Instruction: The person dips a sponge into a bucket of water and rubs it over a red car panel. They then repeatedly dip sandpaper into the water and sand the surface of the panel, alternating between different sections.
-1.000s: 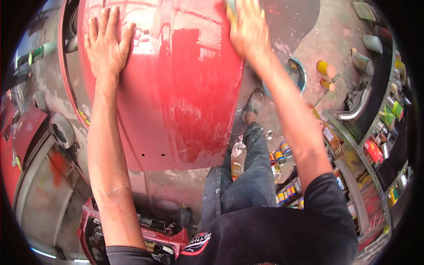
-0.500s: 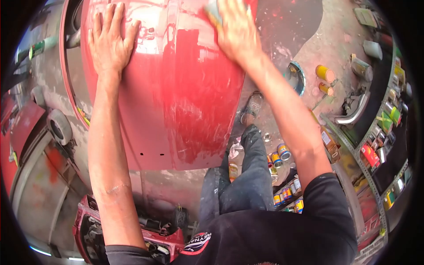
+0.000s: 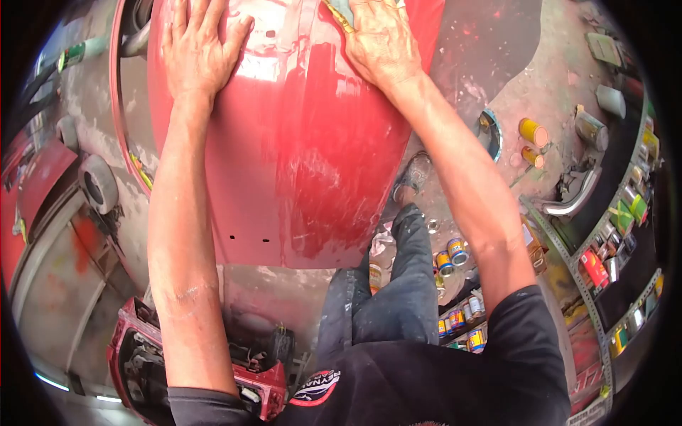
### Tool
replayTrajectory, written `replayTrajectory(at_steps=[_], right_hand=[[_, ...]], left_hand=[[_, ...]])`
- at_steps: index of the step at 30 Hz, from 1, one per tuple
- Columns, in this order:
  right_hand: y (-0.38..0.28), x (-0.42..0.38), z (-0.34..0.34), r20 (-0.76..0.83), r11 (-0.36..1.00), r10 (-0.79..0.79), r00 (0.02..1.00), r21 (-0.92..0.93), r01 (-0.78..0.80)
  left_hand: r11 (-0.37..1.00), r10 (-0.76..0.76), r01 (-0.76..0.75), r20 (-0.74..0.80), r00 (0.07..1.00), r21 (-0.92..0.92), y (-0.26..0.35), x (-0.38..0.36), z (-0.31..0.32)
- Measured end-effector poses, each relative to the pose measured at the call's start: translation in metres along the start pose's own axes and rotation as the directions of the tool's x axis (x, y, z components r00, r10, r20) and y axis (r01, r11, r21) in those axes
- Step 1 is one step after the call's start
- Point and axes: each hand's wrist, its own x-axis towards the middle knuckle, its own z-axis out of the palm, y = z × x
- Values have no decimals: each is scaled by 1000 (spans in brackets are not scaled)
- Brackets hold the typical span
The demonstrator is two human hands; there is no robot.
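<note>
A red car hood (image 3: pixel 334 142) fills the upper middle, partly glossy and wet-looking, partly dull with whitish smears. My left hand (image 3: pixel 202 53) lies flat on its left side, fingers spread, holding nothing. Near the hood's upper right, my right hand (image 3: pixel 383 50) presses down over a sanding pad (image 3: pixel 341 13), greyish with a yellow-brown edge. Most of the pad is hidden under the palm or cut off by the top of the view. Two small dark holes show near the hood's lower edge.
Yellow cans (image 3: pixel 533 133) stand on the floor at right, by a blue-rimmed round basin (image 3: pixel 490 135). Shelves of cans and boxes (image 3: pixel 595 268) line the far right. A tyre (image 3: pixel 98 184) is at left; a red car part (image 3: pixel 131 341) lies below.
The whole view has shifted slightly, so the hood appears farther right. My right hand and the pad have moved a little left across the hood. My left hand stays flat on it.
</note>
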Motion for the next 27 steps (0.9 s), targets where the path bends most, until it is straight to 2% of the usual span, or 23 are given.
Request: replayTrajectory(at_steps=[1,2,3,4,5,6,9,10,12,15,16,17,19,22,23,25,27], right_hand=[[-5,3,0,31,998,65,997,19,-65],[-20,-24,3,33,951,-86,996,-296,91],[-45,-55,0,7,994,-73,997,-82,73],[-59,-91,-3,122,987,-158,980,25,156],[-70,-131,-1,172,963,-233,957,176,203],[-76,-142,-11,167,940,-324,931,169,297],[-37,-104,-1,140,947,-298,944,166,274],[-28,-73,-5,105,967,-242,964,104,231],[-11,-25,5,-45,981,-185,982,46,187],[-18,-33,5,-88,991,-86,992,94,94],[-25,-53,-3,-54,995,-92,994,45,95],[-27,-78,-6,-16,990,-103,995,90,104],[-29,-122,-18,205,988,-141,968,90,125],[-7,-86,-13,133,985,-173,976,34,170],[-3,-56,-12,43,986,-159,986,56,156],[12,-9,8,-77,988,-153,985,-19,152],[-4,-11,9,-93,998,-59,994,-3,59]], left_hand=[[1000,-18,18,37,999,-9,5,1,-7],[1000,-16,16,35,999,-15,5,3,-6],[999,-21,21,32,999,-23,5,4,-6],[999,-27,28,35,999,-31,5,2,-7],[999,-34,36,40,999,-36,6,1,-8],[999,-30,31,31,999,-32,5,0,-8],[1000,-12,12,1,1000,-11,4,-4,-5],[1000,-14,13,-8,1000,-17,3,-4,-4],[999,-27,27,6,1000,-24,4,-3,-4],[1000,-8,8,-14,1000,6,4,-1,-2],[1000,9,-8,-37,999,26,-8,-2,13],[999,23,-20,-59,998,48,-15,-3,22],[999,23,-20,-71,997,44,-16,-5,23],[999,12,-10,-70,997,34,-14,-9,23],[999,14,-11,-67,998,44,-15,-10,24],[998,21,-17,-67,998,63,-16,-7,24],[997,7,-4,-35,999,82,-11,-3,19]])
